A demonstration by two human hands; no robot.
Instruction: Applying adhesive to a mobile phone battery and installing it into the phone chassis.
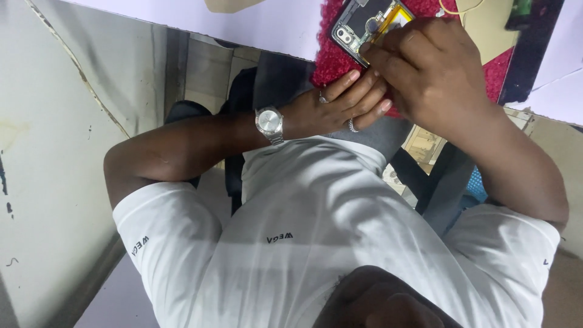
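Opened phone (358, 27) at 12 o'clock on red mat (331, 61) – cushioned against sliding on tabletop (261, 24). Right hand (428, 67) grip curled closed at battery edge, pinched item hidden. Left hand (343, 103) at 7 o'clock of it – fingers flat, empty, bracing.

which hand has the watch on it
The left hand, fingers stretched out and ringed, has the silver watch on its wrist. The right hand has a bare wrist and works at the opened phone on the red mat.
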